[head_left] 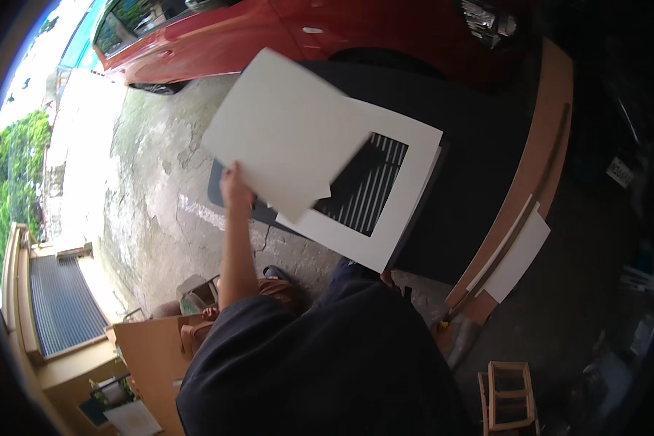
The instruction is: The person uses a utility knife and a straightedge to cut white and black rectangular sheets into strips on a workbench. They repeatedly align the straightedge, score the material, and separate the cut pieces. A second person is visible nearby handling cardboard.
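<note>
My left hand (235,187) is closed on the lower left edge of a large off-white sheet (283,131), holding it tilted. Partly covered by it, a white frame-shaped sheet (423,156) lies on a dark tabletop (472,145). A dark area with pale stripes (374,189) shows inside the frame. At the right side of my dark shirt there is a patch of skin, perhaps my right hand (444,338), beside a small yellow thing. Its fingers cannot be made out.
A red car (232,33) stands beyond the table. Along the right runs a long curved brown board (534,160), with a white piece (517,254) by it. Small wooden frames (511,396) are at the lower right. Another person (280,291) is partly visible at the lower left, near a brown panel (149,363).
</note>
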A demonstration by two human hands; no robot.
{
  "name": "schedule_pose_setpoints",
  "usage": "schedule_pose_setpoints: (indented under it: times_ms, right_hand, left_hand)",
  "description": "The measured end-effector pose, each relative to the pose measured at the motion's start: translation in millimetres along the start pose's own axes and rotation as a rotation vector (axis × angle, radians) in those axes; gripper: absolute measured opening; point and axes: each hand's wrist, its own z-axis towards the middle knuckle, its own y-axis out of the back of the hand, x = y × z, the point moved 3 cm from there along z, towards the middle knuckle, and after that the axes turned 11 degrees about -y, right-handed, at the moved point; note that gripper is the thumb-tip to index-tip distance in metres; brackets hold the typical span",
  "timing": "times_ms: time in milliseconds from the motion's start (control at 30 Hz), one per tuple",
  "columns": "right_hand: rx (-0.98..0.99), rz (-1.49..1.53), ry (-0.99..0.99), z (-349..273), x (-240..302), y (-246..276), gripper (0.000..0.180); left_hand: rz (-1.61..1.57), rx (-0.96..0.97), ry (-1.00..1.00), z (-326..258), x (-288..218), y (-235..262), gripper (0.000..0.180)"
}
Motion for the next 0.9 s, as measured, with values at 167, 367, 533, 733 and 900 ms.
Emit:
schedule_pose_setpoints:
  times_ms: [167, 367, 533, 733, 900]
  right_hand:
    - [-0.002, 0.119, -0.067, 15.9, -1.3, -23.2, 0.035]
    - [-0.220, 0.006, -0.109, 46.8, -19.8, -27.4, 0.032]
    - [-0.315, -0.004, -0.033, 31.3, -15.1, -30.1, 0.033]
    - [-0.354, 0.022, -0.072, 9.3, 6.3, 43.7, 0.030]
    - [-0.368, -0.011, 0.119, 37.6, -11.9, 71.8, 0.031]
  left_hand:
    - [0.540, -0.068, 0.108, 171.3, 2.2, 149.2, 0.039]
    - [0.967, -0.023, 0.162, 239.8, 41.3, 156.9, 0.052]
    - [1.386, 0.096, -0.749, 186.6, 56.7, 38.7, 0.046]
    - [0.998, 0.807, -0.798, -82.1, 117.2, -193.5, 0.024]
    - [0.681, 1.430, -0.863, -308.6, 162.2, -349.9, 0.031]
